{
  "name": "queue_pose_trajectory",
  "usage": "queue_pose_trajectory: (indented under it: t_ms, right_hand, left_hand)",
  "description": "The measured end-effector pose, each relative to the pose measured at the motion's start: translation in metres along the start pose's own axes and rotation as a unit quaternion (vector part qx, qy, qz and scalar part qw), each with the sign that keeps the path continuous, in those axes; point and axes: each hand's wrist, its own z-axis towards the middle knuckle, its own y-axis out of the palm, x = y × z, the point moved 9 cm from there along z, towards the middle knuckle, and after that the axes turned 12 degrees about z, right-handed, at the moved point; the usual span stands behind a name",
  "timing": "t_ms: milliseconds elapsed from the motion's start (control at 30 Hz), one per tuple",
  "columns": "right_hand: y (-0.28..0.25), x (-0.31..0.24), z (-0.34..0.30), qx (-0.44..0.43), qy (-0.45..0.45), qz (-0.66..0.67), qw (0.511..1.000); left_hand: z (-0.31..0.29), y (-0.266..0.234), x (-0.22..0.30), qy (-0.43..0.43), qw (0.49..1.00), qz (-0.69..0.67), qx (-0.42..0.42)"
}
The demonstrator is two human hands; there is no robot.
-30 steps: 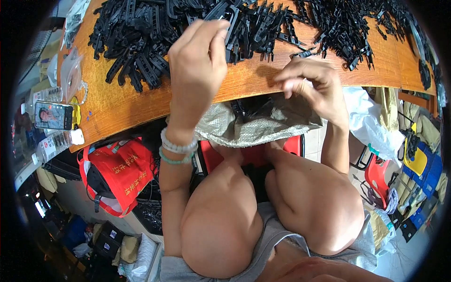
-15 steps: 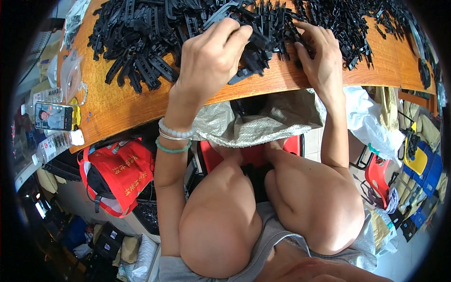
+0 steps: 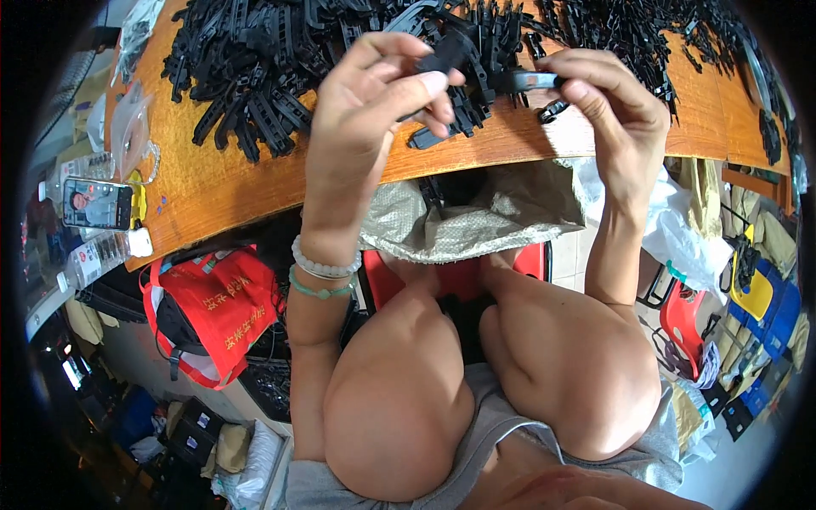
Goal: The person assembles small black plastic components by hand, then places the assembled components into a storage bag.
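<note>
My left hand (image 3: 361, 110) is raised above the table edge, its thumb and fingers closed on a dark black plastic part (image 3: 448, 53). To its right, my right hand (image 3: 625, 115) pinches the end of a slim black plastic clip (image 3: 523, 81) that points toward the left hand's part. Whether the two parts touch I cannot tell. Beneath and behind the left hand spreads a heap of long ribbed black plastic parts (image 3: 255, 72). Smaller black pieces (image 3: 616, 42) are heaped beyond the right hand. One small black piece (image 3: 552, 110) lies just below the clip.
An open woven sack (image 3: 501, 229) hangs below the front edge of the wooden table (image 3: 204, 204), above my legs. At the left edge are a phone (image 3: 96, 204) and a plastic bottle (image 3: 98, 262). A red bag (image 3: 217, 310) sits below; a white plastic bag (image 3: 680, 225) is at right.
My right hand has come away from the heap, nearer and rightward, with the clip now showing in its fingers. My left hand has turned, bringing its thumb and the black part into view.
</note>
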Motion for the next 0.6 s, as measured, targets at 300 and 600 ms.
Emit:
queue_pose_trajectory:
  t_ms: [300, 600]
  right_hand:
    - [0.05, -0.008, -0.005, -0.121, -0.025, -0.134, 0.983]
    - [0.064, -0.029, -0.018, -0.108, -0.123, -0.213, 0.963]
  left_hand:
    - [-0.013, 0.015, -0.025, -0.114, 0.992, -0.005, -0.05]
    - [-0.018, 0.01, -0.009, -0.03, 0.99, 0.139, 0.001]
